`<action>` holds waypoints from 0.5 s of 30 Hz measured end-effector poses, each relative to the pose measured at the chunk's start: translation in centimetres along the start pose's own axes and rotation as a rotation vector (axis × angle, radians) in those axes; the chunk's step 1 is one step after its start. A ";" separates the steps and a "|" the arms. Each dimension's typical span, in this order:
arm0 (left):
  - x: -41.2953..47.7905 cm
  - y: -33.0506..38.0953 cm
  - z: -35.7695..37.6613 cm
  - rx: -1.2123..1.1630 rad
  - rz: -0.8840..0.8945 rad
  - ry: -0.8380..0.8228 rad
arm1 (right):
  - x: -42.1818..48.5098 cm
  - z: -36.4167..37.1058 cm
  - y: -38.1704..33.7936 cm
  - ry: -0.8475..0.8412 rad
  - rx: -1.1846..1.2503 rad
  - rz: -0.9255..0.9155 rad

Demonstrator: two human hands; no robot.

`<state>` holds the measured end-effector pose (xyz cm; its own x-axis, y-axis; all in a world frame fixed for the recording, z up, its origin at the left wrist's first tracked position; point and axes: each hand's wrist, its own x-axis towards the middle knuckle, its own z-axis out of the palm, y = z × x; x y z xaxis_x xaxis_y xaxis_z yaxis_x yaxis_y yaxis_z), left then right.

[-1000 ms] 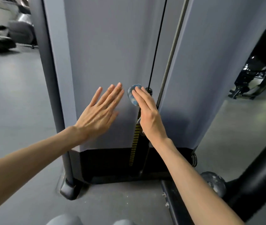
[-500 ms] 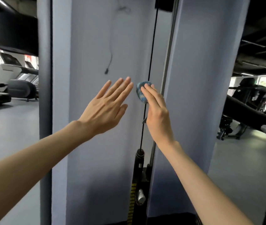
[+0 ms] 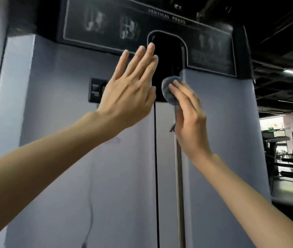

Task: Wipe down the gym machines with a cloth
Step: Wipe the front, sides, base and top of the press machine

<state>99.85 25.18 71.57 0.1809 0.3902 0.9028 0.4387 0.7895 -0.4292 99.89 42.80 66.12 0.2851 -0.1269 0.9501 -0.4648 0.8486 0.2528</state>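
Observation:
A tall grey-blue shroud panel [image 3: 58, 133] of a weight machine fills the view. My right hand [image 3: 189, 113] presses a small wadded blue cloth [image 3: 169, 89] with straight fingers against the panel's central slot, at the lower edge of a dark rounded opening [image 3: 167, 56]. A bit of the cloth hangs below my palm. My left hand [image 3: 129, 90] is raised flat with straight fingers just left of the cloth, over the panel; whether it touches is unclear.
A black cable [image 3: 155, 167] and a steel guide rod [image 3: 178, 176] run down the slot. A black instruction placard [image 3: 106, 24] caps the machine. A small dark label [image 3: 95, 90] sits behind my left hand. Other gym equipment [image 3: 285, 163] stands at right.
Both hands and the cloth have travelled up the panel from near its base to the top opening. My view has tilted upward with them.

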 end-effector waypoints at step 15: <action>25.6 -8.0 1.2 0.000 0.163 -0.134 | 27.1 1.4 13.4 -0.177 -0.127 0.240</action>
<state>99.88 29.44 98.12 0.1304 0.5723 0.8096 0.4132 0.7109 -0.5691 100.22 49.99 95.46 0.0245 0.0065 0.9997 -0.3891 0.9212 0.0035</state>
